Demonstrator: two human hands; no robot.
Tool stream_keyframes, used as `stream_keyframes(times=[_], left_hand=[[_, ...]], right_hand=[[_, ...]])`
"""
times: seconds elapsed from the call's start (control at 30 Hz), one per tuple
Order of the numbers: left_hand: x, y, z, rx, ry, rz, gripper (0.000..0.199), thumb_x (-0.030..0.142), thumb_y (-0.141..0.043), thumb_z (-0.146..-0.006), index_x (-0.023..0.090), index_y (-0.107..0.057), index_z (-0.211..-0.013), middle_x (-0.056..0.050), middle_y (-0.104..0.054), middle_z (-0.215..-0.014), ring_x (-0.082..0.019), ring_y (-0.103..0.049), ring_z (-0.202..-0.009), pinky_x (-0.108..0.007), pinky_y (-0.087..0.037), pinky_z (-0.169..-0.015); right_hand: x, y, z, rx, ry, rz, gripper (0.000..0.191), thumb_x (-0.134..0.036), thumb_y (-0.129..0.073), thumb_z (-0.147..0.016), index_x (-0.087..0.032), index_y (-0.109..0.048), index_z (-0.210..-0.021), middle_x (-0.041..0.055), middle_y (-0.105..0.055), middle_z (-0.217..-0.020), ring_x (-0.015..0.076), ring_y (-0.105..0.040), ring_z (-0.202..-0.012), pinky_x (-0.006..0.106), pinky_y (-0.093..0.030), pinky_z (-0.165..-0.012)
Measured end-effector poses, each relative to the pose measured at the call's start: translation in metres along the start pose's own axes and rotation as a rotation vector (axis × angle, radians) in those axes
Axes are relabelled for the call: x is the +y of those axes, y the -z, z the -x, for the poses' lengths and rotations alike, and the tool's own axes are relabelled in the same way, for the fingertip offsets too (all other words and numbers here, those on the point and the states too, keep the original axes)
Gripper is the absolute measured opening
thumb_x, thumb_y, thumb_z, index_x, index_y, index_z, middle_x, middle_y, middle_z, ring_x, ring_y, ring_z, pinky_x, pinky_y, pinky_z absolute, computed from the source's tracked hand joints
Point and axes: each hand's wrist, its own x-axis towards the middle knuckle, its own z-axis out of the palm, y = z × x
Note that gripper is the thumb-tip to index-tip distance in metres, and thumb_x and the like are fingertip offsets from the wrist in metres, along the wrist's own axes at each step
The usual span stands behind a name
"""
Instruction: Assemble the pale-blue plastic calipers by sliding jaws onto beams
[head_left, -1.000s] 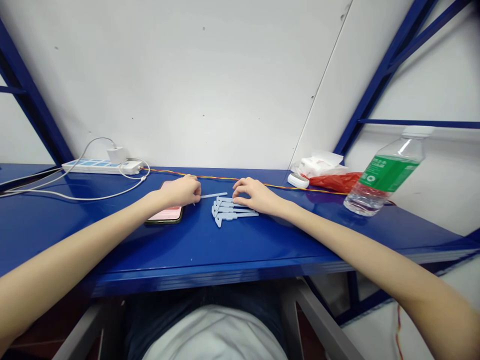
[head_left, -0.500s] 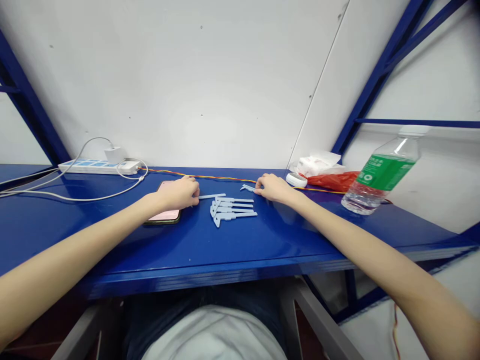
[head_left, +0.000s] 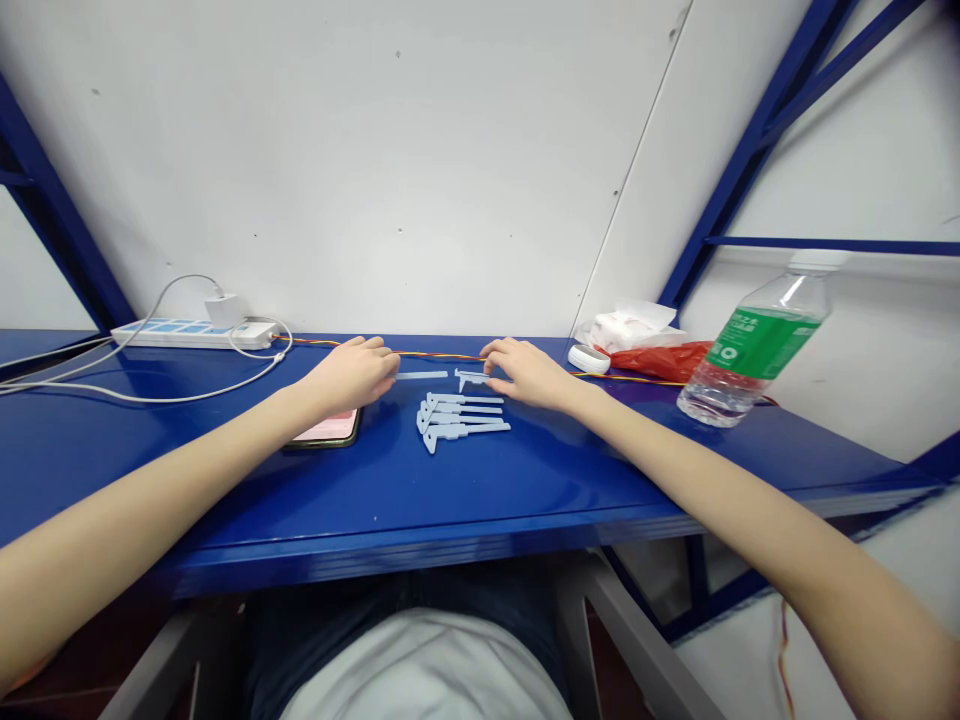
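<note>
My left hand (head_left: 361, 368) is closed on one end of a pale blue plastic caliper (head_left: 424, 375), whose thin beam points right; its other end is hidden in my fingers. My right hand (head_left: 531, 372) pinches a second caliper (head_left: 466, 378) by its beam, with the jaws facing left toward the first one. A small gap lies between the two tools. Nearer to me, several more calipers (head_left: 450, 432) lie overlapped in a stack on the blue table (head_left: 390, 490), jaws to the left. Beneath my left wrist, a phone (head_left: 330, 430) is partly covered.
At the back left sits a white power strip (head_left: 191, 334) with a charger (head_left: 223, 310) and looping white cable. A water bottle (head_left: 761, 340), a red plastic bag (head_left: 660, 360), a tissue pack (head_left: 634, 325) and a white rounded device (head_left: 589, 359) stand at right. Thin red-yellow wires run along the back.
My right hand has moved left with its caliper, now closer to the left one. My left hand and its caliper have shifted slightly farther back. The stack stays put.
</note>
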Motion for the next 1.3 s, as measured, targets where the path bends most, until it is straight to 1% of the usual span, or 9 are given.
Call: stream_keyframes(times=[0.17, 0.33, 0.53, 0.73, 0.87, 0.97, 1.13, 1.23, 1.3], left_hand=[[-0.005, -0.001, 0.003, 0.153, -0.038, -0.008, 0.020, 0.025, -0.043, -0.089, 0.016, -0.061, -0.088, -0.008, -0.066, -0.086, -0.021, -0.058, -0.088, -0.032, -0.043, -0.073], [-0.006, 0.000, 0.004, 0.212, -0.062, -0.022, 0.021, 0.024, -0.043, -0.090, 0.015, -0.061, -0.088, -0.008, -0.067, -0.086, -0.022, -0.058, -0.087, -0.032, -0.042, -0.072], [-0.007, 0.006, 0.009, 0.298, -0.180, -0.046, 0.022, 0.026, -0.042, -0.091, 0.017, -0.061, -0.083, -0.006, -0.067, -0.081, -0.018, -0.058, -0.079, -0.030, -0.043, -0.072], [0.013, 0.015, 0.007, 0.409, -0.218, -0.103, 0.021, 0.026, -0.045, -0.090, 0.016, -0.060, -0.078, -0.005, -0.064, -0.073, -0.017, -0.057, -0.073, -0.029, -0.041, -0.066], [0.024, 0.017, 0.006, 0.496, -0.226, -0.156, 0.022, 0.024, -0.045, -0.090, 0.016, -0.058, -0.074, -0.004, -0.062, -0.069, -0.017, -0.057, -0.071, -0.029, -0.039, -0.064], [0.027, 0.018, 0.007, 0.488, -0.197, -0.156, 0.023, 0.025, -0.044, -0.091, 0.016, -0.058, -0.075, -0.004, -0.063, -0.070, -0.017, -0.057, -0.071, -0.030, -0.039, -0.064], [0.030, 0.020, 0.008, 0.353, -0.145, -0.110, 0.028, 0.028, -0.038, -0.094, 0.017, -0.061, -0.083, -0.006, -0.065, -0.078, -0.020, -0.057, -0.079, -0.032, -0.041, -0.068], [0.025, 0.019, 0.008, 0.333, -0.047, -0.063, 0.028, 0.033, -0.040, -0.093, 0.015, -0.061, -0.099, -0.010, -0.067, -0.092, -0.024, -0.057, -0.091, -0.035, -0.043, -0.075], [0.018, 0.017, 0.008, 0.310, 0.043, -0.048, 0.031, 0.035, -0.043, -0.092, 0.012, -0.060, -0.103, -0.013, -0.066, -0.098, -0.026, -0.057, -0.095, -0.037, -0.044, -0.077]], right_hand=[[-0.002, 0.003, 0.001, 0.156, 0.063, -0.058, 0.009, -0.023, -0.054, -0.085, -0.017, -0.060, -0.089, 0.0109, -0.061, -0.114, 0.0246, -0.057, -0.104, 0.040, -0.044, -0.088], [-0.003, 0.003, 0.002, 0.255, 0.136, -0.028, 0.007, -0.021, -0.055, -0.085, -0.017, -0.058, -0.090, 0.0104, -0.062, -0.113, 0.0233, -0.057, -0.104, 0.038, -0.044, -0.088], [-0.003, 0.005, 0.003, 0.342, 0.260, 0.097, 0.008, -0.022, -0.054, -0.086, -0.017, -0.058, -0.090, 0.0115, -0.063, -0.114, 0.0238, -0.057, -0.103, 0.037, -0.044, -0.087], [-0.028, 0.009, 0.001, 0.482, 0.338, 0.124, 0.008, -0.023, -0.054, -0.086, -0.017, -0.058, -0.089, 0.0102, -0.066, -0.109, 0.0221, -0.058, -0.102, 0.034, -0.043, -0.084], [-0.041, 0.010, 0.001, 0.501, 0.326, 0.092, 0.013, -0.028, -0.055, -0.087, -0.016, -0.059, -0.091, 0.0120, -0.064, -0.111, 0.0231, -0.057, -0.103, 0.036, -0.042, -0.085], [-0.042, 0.009, 0.002, 0.466, 0.297, 0.091, 0.017, -0.031, -0.055, -0.088, -0.017, -0.060, -0.095, 0.0127, -0.063, -0.113, 0.0244, -0.055, -0.105, 0.038, -0.042, -0.085], [-0.040, 0.006, 0.002, 0.427, 0.267, 0.087, 0.016, -0.029, -0.052, -0.090, -0.019, -0.064, -0.090, 0.0104, -0.062, -0.113, 0.0230, -0.054, -0.104, 0.038, -0.040, -0.087], [-0.035, 0.006, 0.001, 0.423, 0.183, 0.056, 0.014, -0.028, -0.054, -0.089, -0.019, -0.066, -0.088, 0.0099, -0.062, -0.113, 0.0230, -0.055, -0.102, 0.039, -0.041, -0.087], [-0.030, 0.005, 0.002, 0.423, 0.120, 0.045, 0.013, -0.028, -0.056, -0.087, -0.020, -0.066, -0.087, 0.0093, -0.063, -0.112, 0.0232, -0.055, -0.101, 0.039, -0.041, -0.085]])
